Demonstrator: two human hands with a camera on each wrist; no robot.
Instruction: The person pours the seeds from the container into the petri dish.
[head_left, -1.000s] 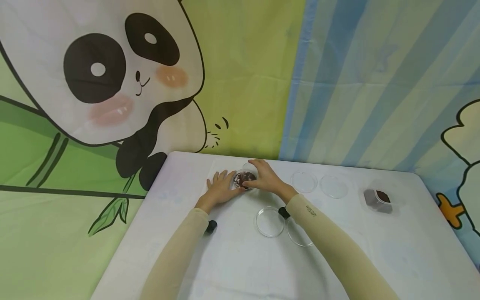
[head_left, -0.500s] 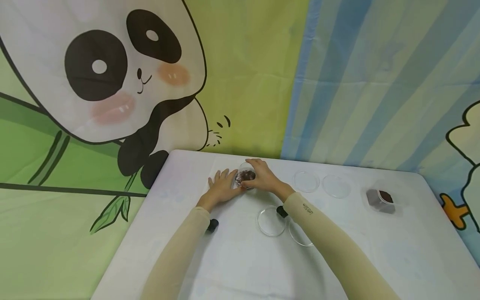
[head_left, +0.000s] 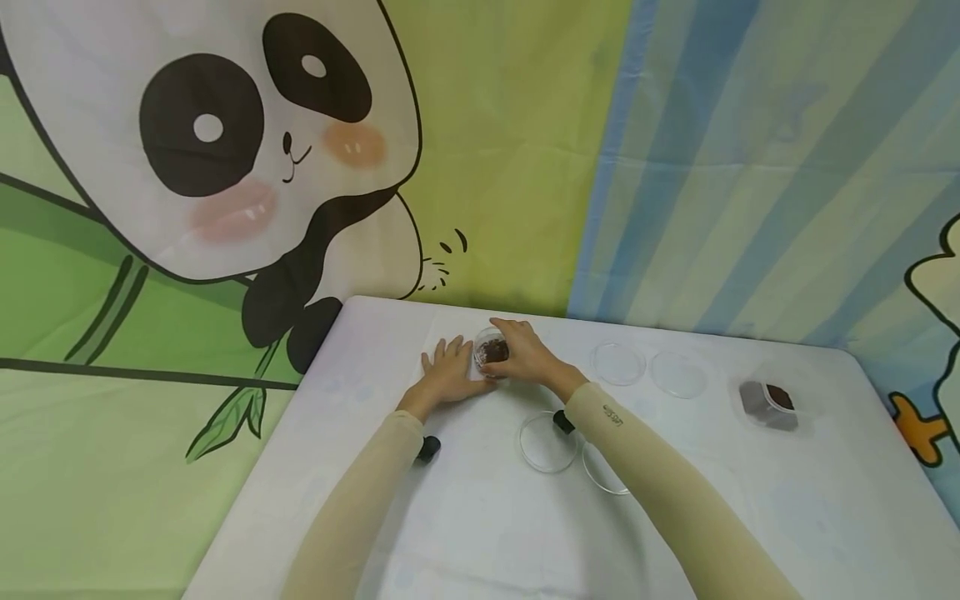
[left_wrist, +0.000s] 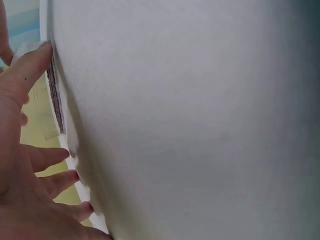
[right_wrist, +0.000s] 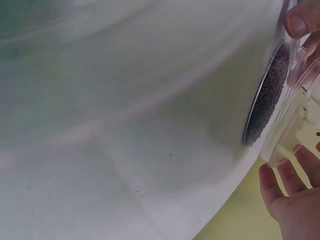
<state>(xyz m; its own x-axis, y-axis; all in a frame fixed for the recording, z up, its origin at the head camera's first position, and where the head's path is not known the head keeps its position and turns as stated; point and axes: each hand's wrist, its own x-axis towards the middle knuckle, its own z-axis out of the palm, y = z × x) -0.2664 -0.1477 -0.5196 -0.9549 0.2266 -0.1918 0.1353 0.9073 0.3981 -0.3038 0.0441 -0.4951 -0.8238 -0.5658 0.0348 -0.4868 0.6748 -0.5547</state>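
In the head view a shallow round petri dish of dark granules lies near the table's back edge, between the two hands. My right hand pinches a clear petri dish lid by its rim; in the right wrist view it is tilted and close over the granules. Whether the rims touch is unclear. My left hand lies with fingers spread on the table, its thumb extended against the dish edge. The right palm hides part of the lid in the head view.
Two clear round dishes or lids lie to the right at the back. Two clear rings or lids lie nearer, one partly under the right sleeve. A translucent tub of brown material stands far right. A printed panda curtain hangs behind the table.
My right hand has shifted slightly left, and the clear lid has come more squarely over the granules. My left hand stays beside the dish. The head view has turned slightly.
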